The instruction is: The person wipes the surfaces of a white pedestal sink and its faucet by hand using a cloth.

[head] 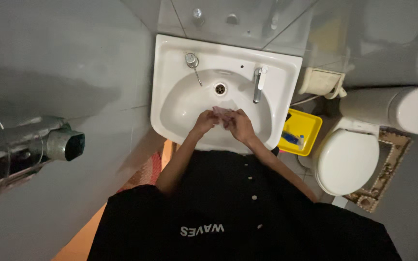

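Both my hands are held together over the bowl of a white wash basin (170,104). My left hand (204,123) and my right hand (239,124) grip a small pale pink thing (221,112) between them; what it is I cannot tell, it looks like a soft scrap or a piece of soap. The hands sit just below the drain hole (220,88) and left of the chrome tap (259,83). No water stream shows from the tap.
A second chrome fitting (192,61) stands at the basin's back left. A yellow tray (306,126) with a blue item lies on the floor right of the basin. A white toilet (348,162) with its lid down stands right. A metal pipe (49,142) juts from the left wall.
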